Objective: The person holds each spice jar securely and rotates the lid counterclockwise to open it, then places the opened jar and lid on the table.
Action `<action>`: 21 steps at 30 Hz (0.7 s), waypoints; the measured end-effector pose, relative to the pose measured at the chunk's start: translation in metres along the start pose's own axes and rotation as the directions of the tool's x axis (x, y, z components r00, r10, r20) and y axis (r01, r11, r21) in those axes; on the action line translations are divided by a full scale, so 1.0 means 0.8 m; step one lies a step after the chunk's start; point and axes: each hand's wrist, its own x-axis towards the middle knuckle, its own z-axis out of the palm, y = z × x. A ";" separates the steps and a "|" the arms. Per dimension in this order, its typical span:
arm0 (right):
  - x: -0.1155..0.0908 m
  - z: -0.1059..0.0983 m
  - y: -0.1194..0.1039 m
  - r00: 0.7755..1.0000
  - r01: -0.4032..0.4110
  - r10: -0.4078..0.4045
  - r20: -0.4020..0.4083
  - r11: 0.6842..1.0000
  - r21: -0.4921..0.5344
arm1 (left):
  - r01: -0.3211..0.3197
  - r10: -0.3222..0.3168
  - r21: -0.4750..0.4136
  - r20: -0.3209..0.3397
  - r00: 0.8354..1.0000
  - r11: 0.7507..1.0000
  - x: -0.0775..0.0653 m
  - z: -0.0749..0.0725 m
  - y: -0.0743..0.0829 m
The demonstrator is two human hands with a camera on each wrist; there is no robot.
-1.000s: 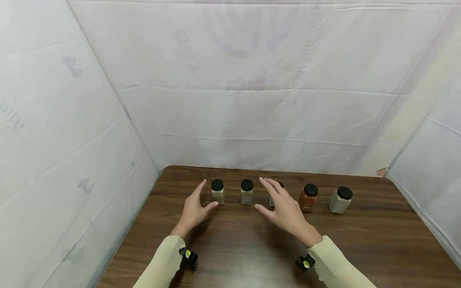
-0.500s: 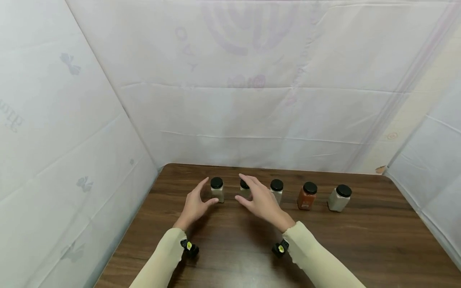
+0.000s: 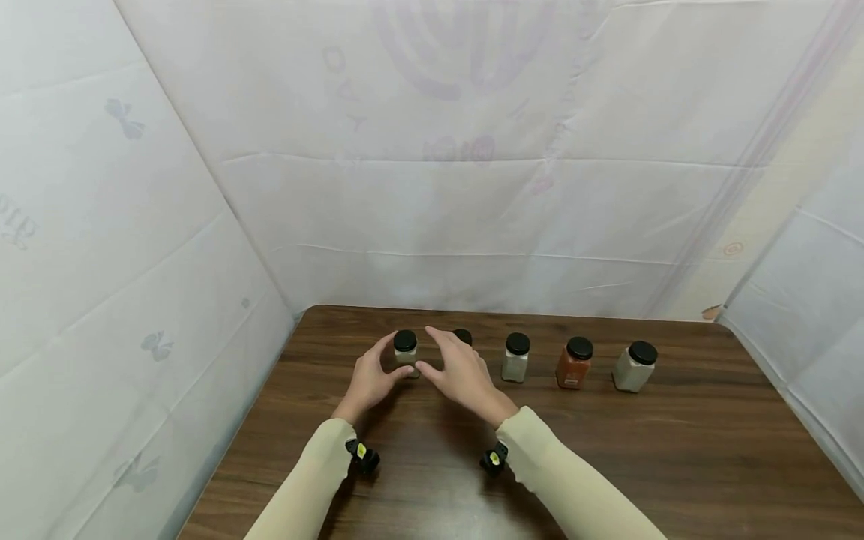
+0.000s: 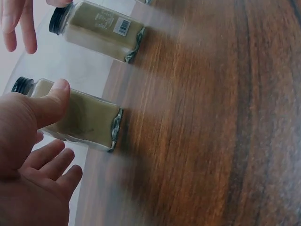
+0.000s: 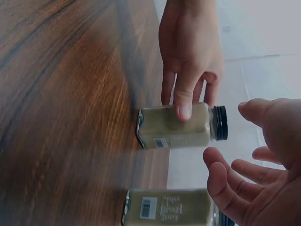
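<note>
The leftmost jar (image 3: 406, 358) stands upright on the table, square-sided, with a black screw lid and greenish-tan powder inside. My left hand (image 3: 370, 381) holds it from the left; the thumb (image 4: 57, 96) lies across the front, and the fingers go behind. Just right of this jar is my right hand (image 3: 464, 375), holding nothing. Its thumb and fingers are spread near the black lid (image 5: 220, 123), apart from it in the right wrist view. A second, similar jar (image 4: 101, 29) is mostly hidden behind my right hand in the head view.
Farther right in the row stand a tan-powder jar (image 3: 515, 361), a red-orange jar (image 3: 572, 367) and a pale jar (image 3: 633, 367), all black-lidded. They share a brown wooden table (image 3: 607, 465). White fabric walls (image 3: 432, 217) rise behind and at the sides.
My right hand has moved left, from beside the third jar to beside the leftmost one. My left hand has shifted slightly right, closing in round the leftmost jar.
</note>
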 end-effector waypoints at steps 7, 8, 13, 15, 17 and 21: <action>0.008 0.011 -0.006 1.000 -0.009 0.009 -0.004 1.000 0.015 | 0.015 -0.013 -0.051 0.028 1.000 0.999 0.007 0.001 -0.009; 0.010 0.013 -0.006 1.000 -0.010 0.011 -0.008 1.000 0.012 | 0.017 -0.016 -0.054 0.032 0.999 0.998 0.008 0.000 -0.010; 0.016 0.022 -0.009 0.999 -0.025 0.025 -0.042 1.000 0.001 | 0.015 -0.013 -0.042 0.047 0.999 0.999 0.012 -0.001 -0.014; 0.019 0.026 -0.010 0.998 -0.033 0.033 -0.055 0.999 0.004 | 0.010 -0.007 -0.050 0.053 0.999 0.999 0.012 -0.001 -0.015; 0.021 0.029 -0.011 0.997 -0.042 0.043 -0.063 0.999 0.013 | 0.013 -0.009 -0.066 0.055 0.998 0.998 0.012 0.000 -0.016; 0.025 0.033 -0.015 0.994 -0.084 0.086 -0.064 0.996 0.028 | 0.035 -0.030 -0.103 0.055 0.998 0.994 0.013 0.002 -0.016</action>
